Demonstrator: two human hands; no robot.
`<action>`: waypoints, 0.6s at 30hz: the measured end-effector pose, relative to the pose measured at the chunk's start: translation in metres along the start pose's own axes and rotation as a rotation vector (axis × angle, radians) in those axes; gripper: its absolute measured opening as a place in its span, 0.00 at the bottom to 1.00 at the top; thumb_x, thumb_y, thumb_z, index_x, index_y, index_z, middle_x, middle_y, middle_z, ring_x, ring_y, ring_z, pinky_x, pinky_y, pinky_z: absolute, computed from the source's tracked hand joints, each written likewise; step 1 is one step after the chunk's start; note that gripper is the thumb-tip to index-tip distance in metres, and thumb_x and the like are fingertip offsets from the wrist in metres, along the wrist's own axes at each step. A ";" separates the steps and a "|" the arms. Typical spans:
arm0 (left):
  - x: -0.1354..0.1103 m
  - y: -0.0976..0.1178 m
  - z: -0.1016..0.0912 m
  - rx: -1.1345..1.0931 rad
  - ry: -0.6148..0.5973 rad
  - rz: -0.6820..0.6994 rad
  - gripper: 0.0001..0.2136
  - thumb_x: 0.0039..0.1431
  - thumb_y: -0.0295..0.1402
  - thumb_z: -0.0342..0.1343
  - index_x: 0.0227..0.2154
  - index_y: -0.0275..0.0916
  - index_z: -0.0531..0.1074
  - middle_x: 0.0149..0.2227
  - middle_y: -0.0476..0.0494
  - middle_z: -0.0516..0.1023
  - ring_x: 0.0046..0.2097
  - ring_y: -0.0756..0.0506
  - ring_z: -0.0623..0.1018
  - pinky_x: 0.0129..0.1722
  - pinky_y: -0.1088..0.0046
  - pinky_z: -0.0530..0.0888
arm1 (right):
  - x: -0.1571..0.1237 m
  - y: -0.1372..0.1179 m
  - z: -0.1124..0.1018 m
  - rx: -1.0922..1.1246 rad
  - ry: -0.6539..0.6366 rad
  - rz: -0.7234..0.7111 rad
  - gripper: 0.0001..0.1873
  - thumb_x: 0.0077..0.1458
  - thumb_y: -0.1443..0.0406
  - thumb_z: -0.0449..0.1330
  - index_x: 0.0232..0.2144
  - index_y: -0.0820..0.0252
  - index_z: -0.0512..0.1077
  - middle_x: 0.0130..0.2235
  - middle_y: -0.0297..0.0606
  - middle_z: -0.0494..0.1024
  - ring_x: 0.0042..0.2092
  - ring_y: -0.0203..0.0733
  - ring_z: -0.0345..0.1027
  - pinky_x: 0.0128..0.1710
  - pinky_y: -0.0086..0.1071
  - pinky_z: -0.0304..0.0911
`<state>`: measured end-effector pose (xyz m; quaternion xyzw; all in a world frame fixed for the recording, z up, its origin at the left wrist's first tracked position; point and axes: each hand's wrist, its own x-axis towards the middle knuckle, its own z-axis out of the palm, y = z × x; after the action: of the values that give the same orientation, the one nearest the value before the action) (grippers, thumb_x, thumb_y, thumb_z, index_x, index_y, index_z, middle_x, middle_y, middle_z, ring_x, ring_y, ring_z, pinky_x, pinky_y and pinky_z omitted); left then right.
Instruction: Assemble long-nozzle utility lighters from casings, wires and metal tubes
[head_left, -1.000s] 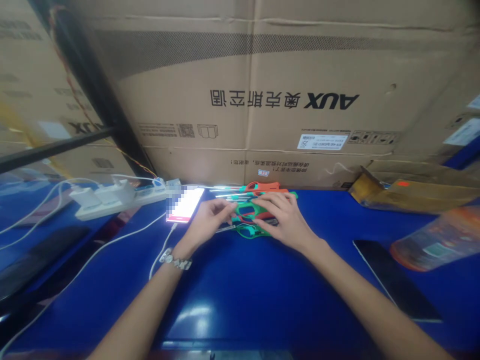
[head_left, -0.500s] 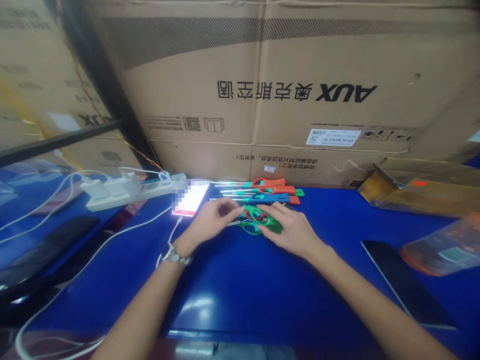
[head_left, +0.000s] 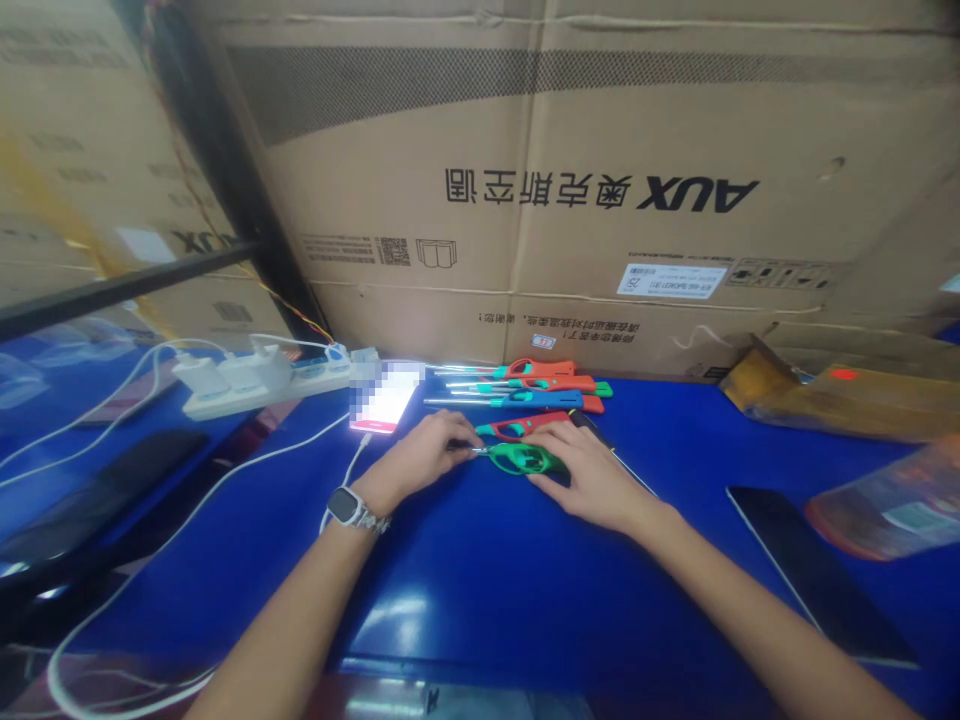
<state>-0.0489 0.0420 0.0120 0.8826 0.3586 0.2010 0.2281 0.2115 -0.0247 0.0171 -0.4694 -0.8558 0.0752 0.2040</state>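
Note:
Level on the blue table, a green long-necked lighter (head_left: 517, 459) lies between my hands, its metal rod to the left. My left hand (head_left: 429, 455), with a watch at the wrist, pinches the rod near where it meets the green body. Around the handle end curl the fingers of my right hand (head_left: 589, 470), hiding part of it. Dark details show on the green body, too blurred to make out. Just behind it lies a red lighter (head_left: 529, 426), partly under my right fingers. Farther back are a blue lighter (head_left: 544, 399) and several orange ones (head_left: 551, 369).
A large cardboard box (head_left: 390, 180) stands behind the table. To the left are a lit phone (head_left: 390, 398) and a white power strip (head_left: 300, 381) with cables. A dark flat tablet-like slab (head_left: 814, 570), a clear plastic jar (head_left: 892, 510) and an open carton (head_left: 832, 390) lie right.
The green lighter's parts, apart and raised in front of the red lighter, are now together and lower, nearer me. My left hand has moved down and turned, showing the watch face. The view shifted slightly.

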 end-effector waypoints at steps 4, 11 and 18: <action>0.001 0.001 0.002 -0.050 -0.030 0.008 0.08 0.62 0.28 0.57 0.39 0.40 0.81 0.40 0.43 0.80 0.42 0.45 0.77 0.46 0.69 0.72 | -0.003 0.005 0.002 0.060 -0.023 0.017 0.21 0.60 0.60 0.61 0.55 0.51 0.70 0.54 0.43 0.72 0.55 0.49 0.66 0.53 0.45 0.62; 0.002 0.004 0.004 -0.032 -0.021 -0.044 0.06 0.60 0.32 0.60 0.38 0.40 0.81 0.37 0.44 0.78 0.38 0.46 0.76 0.40 0.71 0.71 | -0.003 0.011 0.010 0.096 0.006 0.046 0.21 0.58 0.59 0.64 0.54 0.50 0.72 0.51 0.42 0.75 0.54 0.50 0.65 0.54 0.48 0.58; 0.004 0.000 0.006 -0.035 -0.015 -0.025 0.06 0.62 0.31 0.59 0.37 0.39 0.81 0.35 0.44 0.77 0.36 0.47 0.75 0.38 0.72 0.69 | 0.001 0.009 0.010 0.096 0.036 0.062 0.21 0.55 0.56 0.67 0.51 0.51 0.74 0.51 0.40 0.76 0.54 0.50 0.65 0.55 0.48 0.55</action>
<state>-0.0428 0.0433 0.0079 0.8755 0.3642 0.1976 0.2487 0.2137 -0.0178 0.0052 -0.4865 -0.8324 0.1141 0.2394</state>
